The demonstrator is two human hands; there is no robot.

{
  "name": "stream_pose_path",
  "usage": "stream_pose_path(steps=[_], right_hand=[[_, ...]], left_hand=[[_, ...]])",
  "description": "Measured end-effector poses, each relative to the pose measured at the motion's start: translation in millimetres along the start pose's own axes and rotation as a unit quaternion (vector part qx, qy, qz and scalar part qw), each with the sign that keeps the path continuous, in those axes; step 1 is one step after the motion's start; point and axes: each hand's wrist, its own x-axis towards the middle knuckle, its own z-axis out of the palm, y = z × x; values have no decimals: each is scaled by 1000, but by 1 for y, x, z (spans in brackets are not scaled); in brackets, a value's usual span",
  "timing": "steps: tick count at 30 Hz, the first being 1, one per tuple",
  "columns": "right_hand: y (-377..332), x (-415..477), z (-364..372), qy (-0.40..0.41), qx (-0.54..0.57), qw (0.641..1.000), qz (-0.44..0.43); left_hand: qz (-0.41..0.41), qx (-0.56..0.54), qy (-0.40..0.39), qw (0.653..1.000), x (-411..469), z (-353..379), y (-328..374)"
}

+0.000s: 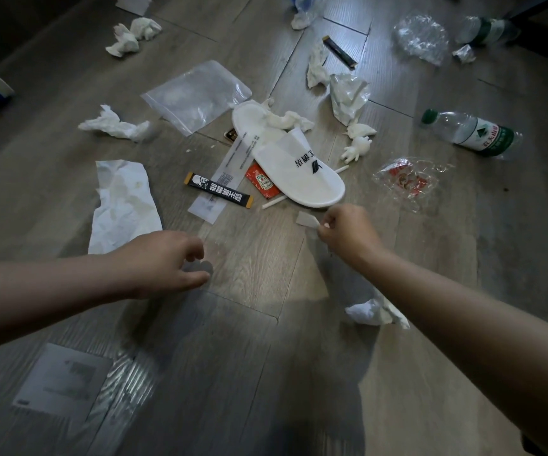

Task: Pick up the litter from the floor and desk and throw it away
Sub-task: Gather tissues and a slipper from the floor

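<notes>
White and small, a paper scrap [306, 220] is sitting pinched between the thumb and the curled fingers of the right hand [345, 232], its free end sticking out toward 10 o'clock; whether it is touching the wooden floor [259, 258] I cannot tell. That hand is reaching in from 5 o'clock, the forearm stretched long and the knuckles turned up. Under the forearm, toward 6 o'clock of the hand, a crumpled tissue [369, 312] is lying on the boards.

The left hand [167, 261] is hovering at 8 o'clock of the right one, well apart from it, and is coming in from the left edge with the wrist level. Its fingers are curling loosely with the thumb held away from them, gripping nothing.

At 11 o'clock of the right hand, near it, a white slipper [299, 166] is lying sole down with its toe end nearest the hand, and a thin white straw [274, 202] is poking out from beneath its edge. A red ketchup sachet [262, 184] is lying partly under the slipper, and farther toward 9 o'clock a black stick sachet [218, 190] is lying across a clear printed wrapper [230, 159]. At 11 o'clock of the left hand a flat tissue sheet [121, 205] is lying spread on the floor. At 2 o'clock of the right hand, well apart, a water bottle [470, 133] with a green label is lying on its side
</notes>
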Motion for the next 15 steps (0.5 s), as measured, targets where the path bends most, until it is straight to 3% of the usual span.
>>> stream_pose_path(steps=[4, 8, 15], right_hand=[[2, 12, 22, 1, -30, 999, 15], [10, 9, 29, 24, 25, 999, 6], [2, 12, 24, 5, -71, 997, -12]], left_hand=[[-3, -15, -1, 1000, 1, 1, -5], [-10, -22, -1, 1000, 1, 0, -11], [-8, -26, -1, 1000, 5, 0, -8]])
